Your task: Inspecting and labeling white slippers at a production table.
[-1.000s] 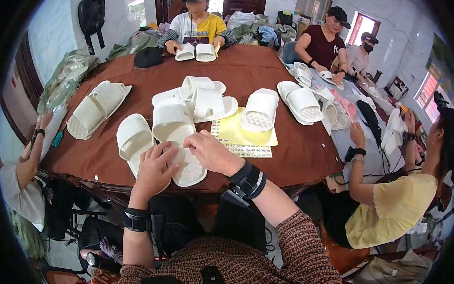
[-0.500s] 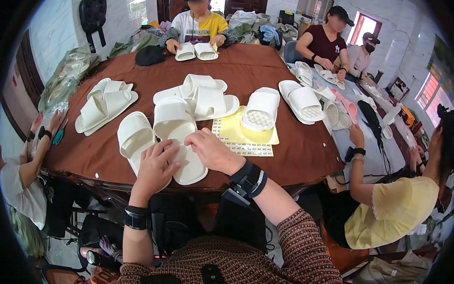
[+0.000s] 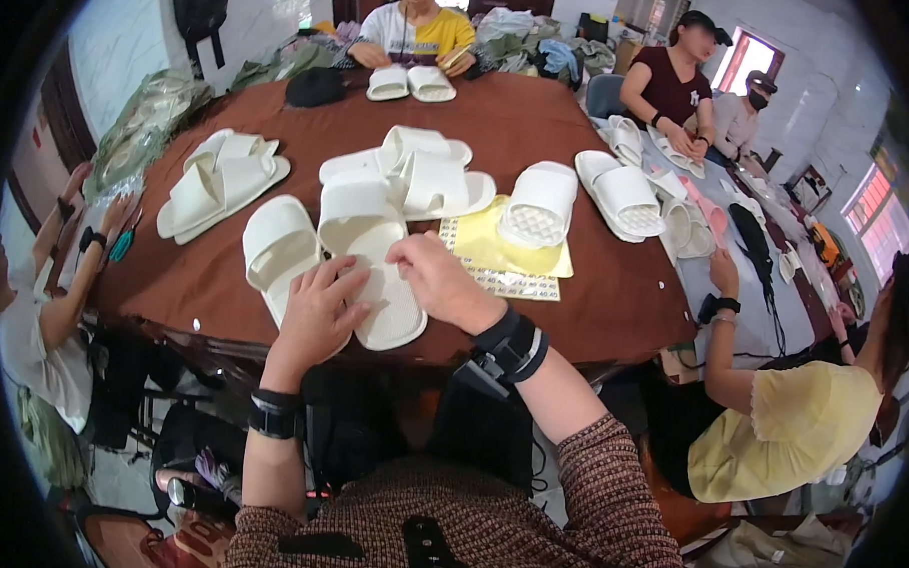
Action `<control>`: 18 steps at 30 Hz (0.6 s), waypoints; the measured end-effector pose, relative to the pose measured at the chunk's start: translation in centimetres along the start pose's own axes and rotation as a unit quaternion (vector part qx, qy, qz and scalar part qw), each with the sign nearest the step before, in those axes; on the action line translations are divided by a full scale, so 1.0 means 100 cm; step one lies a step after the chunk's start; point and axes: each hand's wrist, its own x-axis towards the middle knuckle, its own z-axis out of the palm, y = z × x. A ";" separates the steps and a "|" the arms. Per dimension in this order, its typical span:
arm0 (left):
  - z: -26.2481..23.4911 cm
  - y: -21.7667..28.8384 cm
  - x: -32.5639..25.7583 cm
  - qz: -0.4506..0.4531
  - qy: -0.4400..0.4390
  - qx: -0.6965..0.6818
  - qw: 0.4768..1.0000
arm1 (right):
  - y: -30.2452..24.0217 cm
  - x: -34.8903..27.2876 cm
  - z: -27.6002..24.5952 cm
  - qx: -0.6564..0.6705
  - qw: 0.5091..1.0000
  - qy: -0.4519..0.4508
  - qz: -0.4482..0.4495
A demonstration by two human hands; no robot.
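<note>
A pair of white slide slippers lies in front of me at the table's near edge. My left hand (image 3: pixel 324 307) rests over the near part of the right slipper (image 3: pixel 391 324), its fingers spread and holding nothing. My right hand (image 3: pixel 445 282) has its fingers curled together, tips at that slipper's insole near its right edge. Whatever they may pinch is hidden. The left slipper (image 3: pixel 276 240) lies beside it, partly behind my left hand. Right of my hands is a yellow sticker sheet (image 3: pixel 476 237) with another white slipper (image 3: pixel 539 205) lying on it, quilted sole showing.
More white slippers (image 3: pixel 448 184) lie crossed beyond my pair, with others at left (image 3: pixel 222 191) and right (image 3: pixel 623 198). The table bears a brown cloth (image 3: pixel 614 315). Co-workers sit around; one opposite has a white pair (image 3: pixel 411 82). Teal scissors (image 3: pixel 124 240) lie at the left edge.
The view has tilted slightly, shifting the table and slippers up and right. Both my hands stay at the same slipper in nearly the same pose.
</note>
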 end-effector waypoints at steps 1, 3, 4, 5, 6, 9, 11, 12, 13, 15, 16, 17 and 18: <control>-0.001 -0.001 -0.004 -0.016 -0.003 0.002 1.000 | 0.000 0.000 0.004 0.013 1.000 -0.011 0.000; 0.001 -0.001 -0.002 0.007 0.010 -0.001 1.000 | 0.004 -0.001 0.003 0.005 0.999 0.045 -0.028; -0.001 0.000 -0.004 -0.009 0.009 0.000 1.000 | -0.003 0.000 -0.002 0.027 0.999 0.034 -0.001; -0.001 0.000 -0.002 0.001 0.016 -0.001 1.000 | -0.008 0.001 -0.009 0.045 0.998 0.024 0.027; 0.000 0.001 -0.002 0.012 0.023 -0.002 1.000 | -0.008 -0.001 -0.009 0.091 0.994 0.027 0.049; -0.003 0.001 -0.001 0.013 0.033 -0.006 0.999 | -0.007 0.002 -0.011 0.161 0.978 -0.008 0.133; -0.004 0.002 -0.001 -0.002 0.006 -0.022 1.000 | -0.010 0.005 -0.016 0.181 0.971 -0.030 0.153; -0.003 0.000 -0.001 -0.006 0.006 -0.024 1.000 | -0.013 0.009 -0.017 0.200 0.964 -0.045 0.171; -0.003 -0.001 -0.002 -0.004 0.010 -0.019 1.000 | -0.016 0.011 -0.017 0.201 0.963 -0.048 0.174; -0.001 -0.002 -0.003 -0.004 0.013 -0.017 1.000 | -0.022 0.018 -0.017 0.194 0.959 -0.096 0.184; -0.001 -0.002 -0.003 -0.005 0.019 -0.017 1.000 | -0.028 0.023 -0.018 0.198 0.954 -0.111 0.196; -0.001 -0.002 -0.003 -0.006 0.025 -0.016 1.000 | -0.029 0.026 -0.015 0.198 0.954 -0.114 0.196; -0.001 -0.002 -0.003 -0.008 0.025 -0.017 1.000 | -0.029 0.029 -0.013 0.157 0.964 -0.131 0.168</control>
